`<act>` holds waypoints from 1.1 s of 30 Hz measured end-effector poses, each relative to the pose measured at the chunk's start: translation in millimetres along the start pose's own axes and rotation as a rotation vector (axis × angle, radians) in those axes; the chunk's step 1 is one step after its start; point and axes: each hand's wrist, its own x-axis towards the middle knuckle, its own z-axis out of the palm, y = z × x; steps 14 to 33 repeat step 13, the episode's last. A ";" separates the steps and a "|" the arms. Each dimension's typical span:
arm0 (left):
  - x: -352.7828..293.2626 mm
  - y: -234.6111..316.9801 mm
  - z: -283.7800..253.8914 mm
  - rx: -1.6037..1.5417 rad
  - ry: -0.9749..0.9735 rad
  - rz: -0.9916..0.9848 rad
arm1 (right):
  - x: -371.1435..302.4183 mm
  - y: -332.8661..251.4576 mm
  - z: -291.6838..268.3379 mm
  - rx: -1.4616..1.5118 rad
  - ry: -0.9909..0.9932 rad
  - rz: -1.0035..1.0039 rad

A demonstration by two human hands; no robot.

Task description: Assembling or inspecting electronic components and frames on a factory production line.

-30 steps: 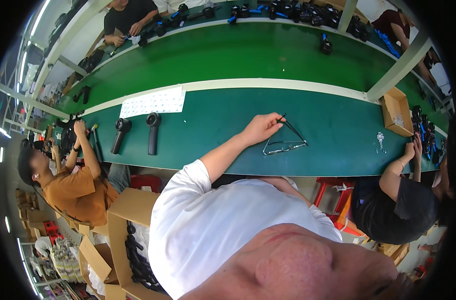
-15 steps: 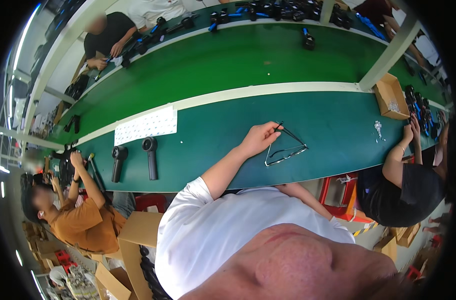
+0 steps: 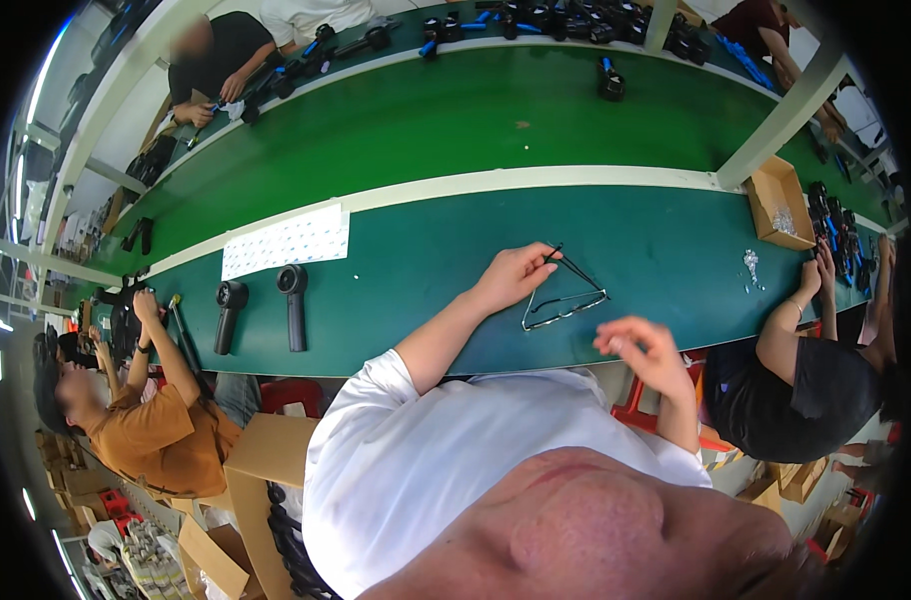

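A pair of eyeglasses (image 3: 566, 310) with thin dark temples rests over the green tabletop in front of me. My left hand (image 3: 517, 274) pinches the glasses by the ends of the temples, with the lens rims turned toward me. To the right of the lenses, my right hand (image 3: 648, 352) is raised near the table's front edge. It holds nothing, and its fingers are partly bent and apart.
Two black handheld fans (image 3: 293, 305) lie left of my arm, below a white sheet of stickers (image 3: 286, 242). An open cardboard box (image 3: 782, 205) and small clear pieces (image 3: 752, 265) are at the right, near a co-worker's hands. A white rail (image 3: 516, 180) borders the green conveyor belt (image 3: 426, 120).
My right hand has risen from below the table edge to beside the glasses. My left hand keeps its hold, nearly in place. The view has shifted slightly.
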 end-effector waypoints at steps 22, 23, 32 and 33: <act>2.7 -1.0 -2.9 -0.005 -0.044 0.031 | 179.4 76.3 -59.4 -0.087 0.272 -0.002; 2.7 -1.0 -2.9 -0.005 -0.044 0.031 | 179.4 76.3 -59.4 -0.087 0.272 -0.002; 2.7 -1.0 -2.9 -0.005 -0.044 0.031 | 179.4 76.3 -59.4 -0.087 0.272 -0.002; 2.7 -1.0 -2.9 -0.005 -0.044 0.031 | 179.4 76.3 -59.4 -0.087 0.272 -0.002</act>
